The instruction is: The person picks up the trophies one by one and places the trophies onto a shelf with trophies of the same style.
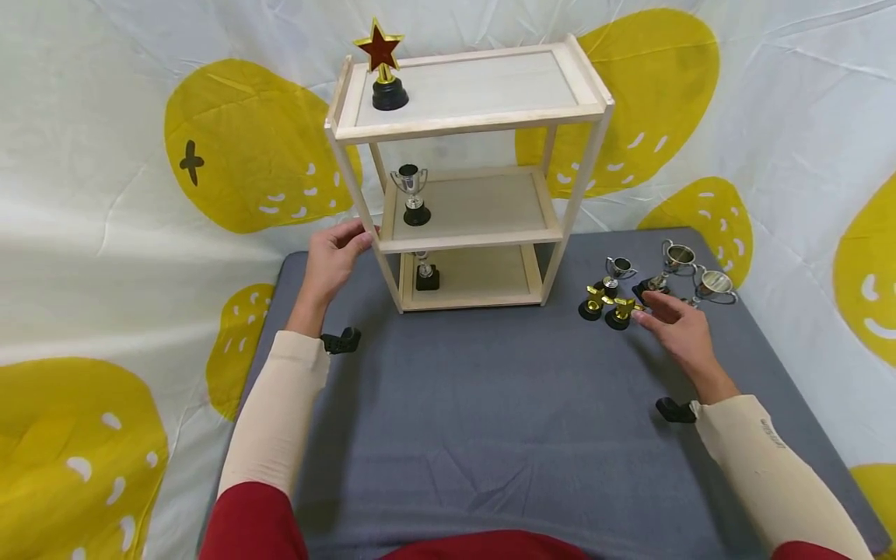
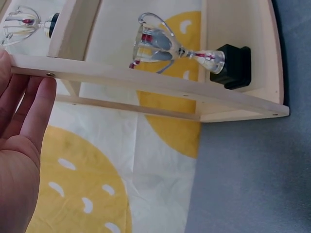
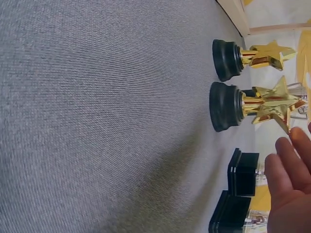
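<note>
My left hand (image 1: 332, 264) grips the left front post (image 2: 121, 77) of a three-tier wooden shelf (image 1: 469, 123), thumb on one side and fingers on the other. At the right, my right hand (image 1: 679, 334) is beside a small gold star trophy (image 3: 277, 104) on a round black base; its fingers are slightly bent, close to a star tip. Whether they touch it I cannot tell. A second gold star trophy (image 1: 592, 305) stands just left of that one. Behind them are silver trophy cups, one small (image 1: 619, 269) and two larger, (image 1: 677, 258) partly hidden by the hand.
A red star trophy (image 1: 381, 58) stands on the shelf's top tier, at left. One silver cup (image 1: 411, 190) is on the middle tier, another (image 2: 160, 46) on the bottom. The shelf stands on a grey cloth-covered table (image 1: 476, 404) against a patterned curtain (image 1: 91, 194).
</note>
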Demonstrator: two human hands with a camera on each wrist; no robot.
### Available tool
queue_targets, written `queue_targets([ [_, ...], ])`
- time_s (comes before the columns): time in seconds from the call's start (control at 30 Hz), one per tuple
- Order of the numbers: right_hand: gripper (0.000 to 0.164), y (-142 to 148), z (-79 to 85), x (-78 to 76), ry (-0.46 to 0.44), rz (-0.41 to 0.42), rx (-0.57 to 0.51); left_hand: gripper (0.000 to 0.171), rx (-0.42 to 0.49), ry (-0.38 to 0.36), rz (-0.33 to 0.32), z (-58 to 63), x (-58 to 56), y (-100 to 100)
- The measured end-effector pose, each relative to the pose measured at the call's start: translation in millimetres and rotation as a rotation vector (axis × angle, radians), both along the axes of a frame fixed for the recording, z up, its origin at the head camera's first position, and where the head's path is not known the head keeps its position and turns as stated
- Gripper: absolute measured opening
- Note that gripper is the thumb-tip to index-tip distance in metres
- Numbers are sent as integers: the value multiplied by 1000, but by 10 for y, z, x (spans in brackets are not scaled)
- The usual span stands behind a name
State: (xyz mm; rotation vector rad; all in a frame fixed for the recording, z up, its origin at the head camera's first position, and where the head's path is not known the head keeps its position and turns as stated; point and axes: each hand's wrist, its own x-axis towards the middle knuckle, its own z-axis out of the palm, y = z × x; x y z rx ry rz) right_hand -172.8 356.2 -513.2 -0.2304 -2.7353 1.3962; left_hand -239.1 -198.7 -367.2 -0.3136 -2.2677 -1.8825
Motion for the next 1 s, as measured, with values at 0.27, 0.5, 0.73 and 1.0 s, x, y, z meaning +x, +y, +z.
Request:
queue_targets([
  [0.27, 53, -32, -104, -149, 50, -25, -132, 30, 20, 7, 22, 7, -28, -57],
  [0.5, 48, -67, -151, -187, 76, -61, -165, 31, 26, 35, 28, -167, -152, -128],
  [0.73, 49, -41, -224, -187, 67, -87, -171, 32, -35, 8, 13, -62, -59, -77],
  [1.0, 47, 17, -315, -183, 77, -113, -195, 30, -92, -44, 21, 57, 9, 12],
])
